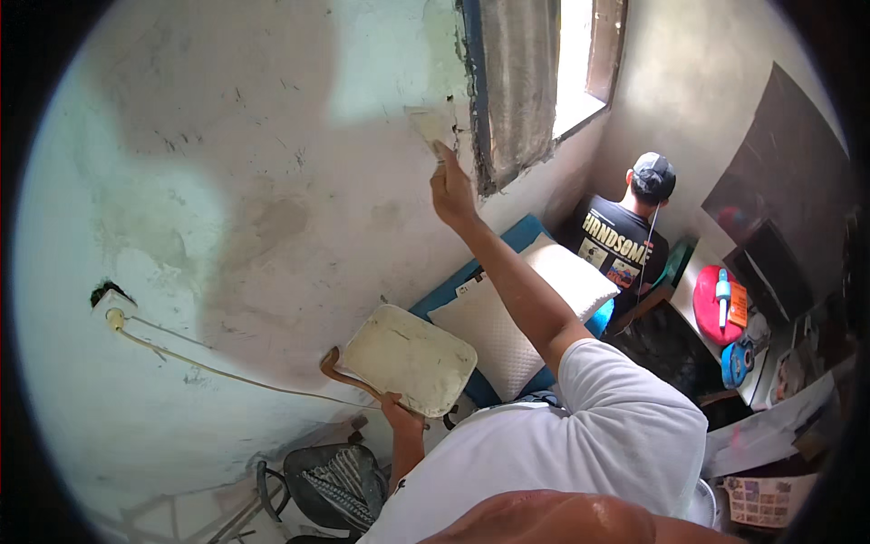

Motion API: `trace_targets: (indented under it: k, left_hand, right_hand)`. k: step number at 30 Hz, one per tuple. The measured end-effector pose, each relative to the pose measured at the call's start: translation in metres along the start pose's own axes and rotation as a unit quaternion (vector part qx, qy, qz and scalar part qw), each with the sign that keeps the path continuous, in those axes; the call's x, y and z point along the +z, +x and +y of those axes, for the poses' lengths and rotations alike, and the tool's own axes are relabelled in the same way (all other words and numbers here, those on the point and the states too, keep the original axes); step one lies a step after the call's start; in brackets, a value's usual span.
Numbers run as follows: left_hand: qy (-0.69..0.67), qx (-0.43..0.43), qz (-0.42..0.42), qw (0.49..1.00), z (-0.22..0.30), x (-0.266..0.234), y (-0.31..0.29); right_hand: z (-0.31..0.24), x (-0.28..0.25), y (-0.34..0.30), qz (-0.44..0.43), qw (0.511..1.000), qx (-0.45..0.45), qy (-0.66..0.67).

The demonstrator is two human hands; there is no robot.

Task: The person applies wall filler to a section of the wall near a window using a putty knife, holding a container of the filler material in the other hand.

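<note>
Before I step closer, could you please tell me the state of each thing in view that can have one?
Wall: stained and scuffed
Scraper: held in the right grip, blade at the wall
Tray: held by its edge in the left grip, smudged
Plug: in the socket
Cord: slack
Cap: worn by the co-worker
Window: bright; open or shut, cannot tell

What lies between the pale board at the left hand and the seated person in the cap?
In the head view: white cushioning over a blue pad, the right forearm crossing in front.
</note>
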State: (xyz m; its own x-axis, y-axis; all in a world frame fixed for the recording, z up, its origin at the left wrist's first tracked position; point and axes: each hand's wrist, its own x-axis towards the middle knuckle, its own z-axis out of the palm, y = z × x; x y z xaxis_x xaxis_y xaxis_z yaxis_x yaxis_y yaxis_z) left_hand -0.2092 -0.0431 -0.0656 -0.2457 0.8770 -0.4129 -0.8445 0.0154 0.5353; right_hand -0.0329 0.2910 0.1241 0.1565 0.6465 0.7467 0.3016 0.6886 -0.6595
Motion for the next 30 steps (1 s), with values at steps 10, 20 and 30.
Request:
trace_targets:
  k: [10, 20, 30]
  left_hand:
    - [0.047, 0.061, 0.009, 0.997, -0.024, 0.01, -0.013]
    - [0.493, 0.301, -0.031, 0.816, -0.04, 0.021, -0.014]
    - [0.02, 0.086, 0.031, 0.996, -0.043, 0.046, -0.004]
  right_hand:
    - [0.054, -0.004, 0.024, 0.004, 0.985, -0.097, -0.14]
    - [0.041, 0.009, 0.059, 0.04, 0.988, -0.128, -0.077]
    - [0.034, 0.009, 0.083, 0.049, 0.986, -0.139, -0.078]
